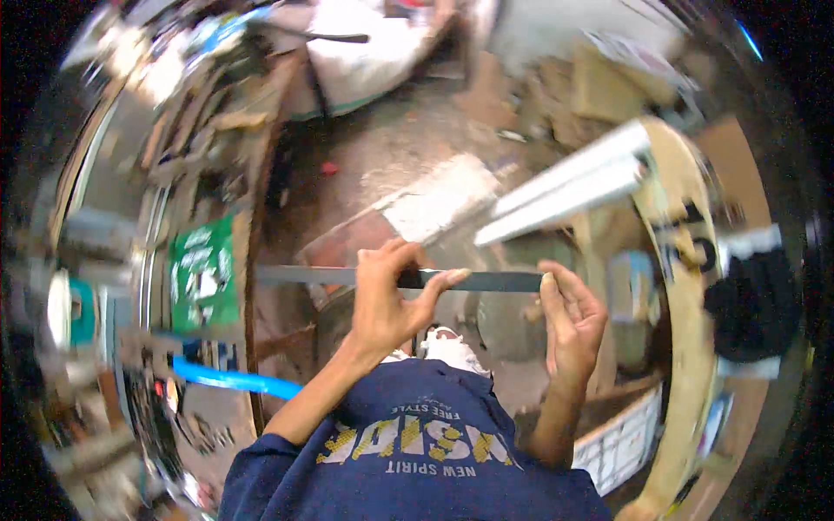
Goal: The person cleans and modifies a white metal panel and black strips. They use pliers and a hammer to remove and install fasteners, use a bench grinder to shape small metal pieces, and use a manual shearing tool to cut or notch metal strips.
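Observation:
A long, narrow, flat dark-grey strip (504,282) lies level across the space before my body. My left hand (380,300) is closed on it near the middle, thumb stretched along the strip to the right. Between the thumb and fingers of my right hand (573,321), the strip's right end is pinched. To the left the strip runs past my left hand toward the edge of a cluttered workbench (254,304). Blur hides what the strip is made of.
A blue hose (234,379) sits beside my left forearm. On the left bench is a green packet (204,273). White long profiles (565,187) lean toward a curved wooden piece (682,260) at right. A pale board (443,198) lies on the floor, and a white sack (365,65) stands beyond.

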Demonstrator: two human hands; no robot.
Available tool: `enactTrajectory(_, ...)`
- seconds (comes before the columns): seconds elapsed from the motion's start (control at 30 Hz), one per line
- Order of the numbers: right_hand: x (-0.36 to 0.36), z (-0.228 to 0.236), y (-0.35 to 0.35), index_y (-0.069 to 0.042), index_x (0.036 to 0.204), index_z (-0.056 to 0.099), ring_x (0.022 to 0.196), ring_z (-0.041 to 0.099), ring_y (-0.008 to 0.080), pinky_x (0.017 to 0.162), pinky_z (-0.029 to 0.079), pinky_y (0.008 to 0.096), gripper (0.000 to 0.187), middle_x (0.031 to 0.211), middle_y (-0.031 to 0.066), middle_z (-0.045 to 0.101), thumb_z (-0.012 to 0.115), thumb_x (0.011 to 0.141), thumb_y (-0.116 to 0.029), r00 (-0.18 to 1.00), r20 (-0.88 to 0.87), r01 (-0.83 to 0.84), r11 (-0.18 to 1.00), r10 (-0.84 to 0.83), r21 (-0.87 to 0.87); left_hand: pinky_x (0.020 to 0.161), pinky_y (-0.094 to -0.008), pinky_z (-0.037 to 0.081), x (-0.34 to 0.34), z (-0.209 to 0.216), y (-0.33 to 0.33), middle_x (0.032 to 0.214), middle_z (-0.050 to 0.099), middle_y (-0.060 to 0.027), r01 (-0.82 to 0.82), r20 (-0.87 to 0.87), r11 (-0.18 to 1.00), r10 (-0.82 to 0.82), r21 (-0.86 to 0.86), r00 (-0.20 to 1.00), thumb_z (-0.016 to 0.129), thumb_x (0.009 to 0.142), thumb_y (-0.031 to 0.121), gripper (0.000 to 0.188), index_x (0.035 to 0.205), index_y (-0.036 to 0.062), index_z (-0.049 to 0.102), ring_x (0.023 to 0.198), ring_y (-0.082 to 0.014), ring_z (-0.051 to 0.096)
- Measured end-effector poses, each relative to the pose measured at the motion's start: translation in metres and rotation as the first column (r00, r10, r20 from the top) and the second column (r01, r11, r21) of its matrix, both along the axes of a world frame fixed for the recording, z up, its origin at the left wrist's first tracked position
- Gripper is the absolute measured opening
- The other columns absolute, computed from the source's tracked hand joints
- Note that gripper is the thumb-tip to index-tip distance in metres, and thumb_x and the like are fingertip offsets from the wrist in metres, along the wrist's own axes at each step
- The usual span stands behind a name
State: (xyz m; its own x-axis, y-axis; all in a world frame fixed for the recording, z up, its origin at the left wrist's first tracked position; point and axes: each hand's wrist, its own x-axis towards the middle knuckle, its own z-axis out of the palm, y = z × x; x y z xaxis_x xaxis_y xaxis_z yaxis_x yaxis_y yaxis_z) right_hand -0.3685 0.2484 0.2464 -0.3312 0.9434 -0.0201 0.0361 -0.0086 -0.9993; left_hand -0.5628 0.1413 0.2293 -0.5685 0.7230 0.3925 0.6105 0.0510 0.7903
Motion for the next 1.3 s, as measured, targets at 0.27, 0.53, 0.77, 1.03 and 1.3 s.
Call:
enactTrajectory(0.27,-0.172,-0.045,0.074,0.006,0.110,0.067,0.078,0.063,0.0125,0.073,0.050,0.0244,0.023,0.087,0.0076,0.069,0.064,0.095,-0.011,0.852,0.059,-0.512,0.851,0.521,-0.119,0.064,-0.0347,0.041,-0.106,-0.035,-0.011,0.068,0.062,-0.0080,-0.387,0.106,0.911,0.403,-0.142,0.909,0.083,0.074,0.027,0.033,0.068,0.0031,0.061,0.064,-0.0205,0.057)
enactTrajectory(0.53,-0.302,-0.051,0.125,-0.001,0.117,0.066,0.099,0.065,0.0166,0.082,0.054,0.0304,0.028,0.108,0.0120,0.069,0.066,0.091,-0.009,0.445,0.351,-0.875,0.484,0.824,-0.028,0.064,-0.0368,0.047,-0.288,-0.101,-0.122,0.065,0.065,-0.0132,-0.967,-0.184,0.178,0.960,-0.185,0.212,0.080,0.077,0.035,0.035,0.070,0.0029,0.068,0.061,-0.0240,0.062)
enactTrajectory(0.77,-0.429,-0.051,0.137,-0.002,0.112,0.068,0.087,0.069,0.0163,0.078,0.054,0.0302,0.025,0.097,0.0119,0.072,0.068,0.088,-0.007,0.190,0.470,-0.971,0.237,0.862,-0.041,0.052,-0.0328,0.044,-0.418,-0.162,-0.205,0.058,0.062,-0.0108,-0.961,-0.260,-0.133,0.963,-0.243,-0.068,0.081,0.076,0.037,0.034,0.071,0.0044,0.073,0.051,-0.0184,0.057)
enactTrajectory(1.03,-0.591,-0.005,0.057,-0.001,0.109,0.070,0.088,0.068,0.0161,0.078,0.053,0.0299,0.020,0.098,0.0119,0.072,0.065,0.093,-0.012,0.190,0.522,-0.952,0.286,0.832,-0.109,0.063,-0.0410,0.049,-0.469,-0.170,-0.181,0.070,0.063,-0.0145,-0.926,-0.031,0.000,0.999,-0.377,0.013,0.085,0.071,0.040,0.047,0.082,-0.0007,0.063,0.063,-0.0302,0.063)
enactTrajectory(1.3,-0.683,0.113,-0.063,0.008,0.132,0.046,0.079,0.065,0.0252,0.072,0.052,0.0359,0.056,0.090,0.0187,0.066,0.049,0.101,-0.039,-0.155,0.265,-0.786,0.044,0.952,-0.616,0.069,-0.0410,0.051,-0.501,-0.152,-0.170,0.078,0.070,-0.0110,-0.694,-0.016,0.156,0.972,-0.703,0.235,0.080,0.069,0.051,0.049,0.087,0.0073,0.065,0.073,-0.0305,0.068)
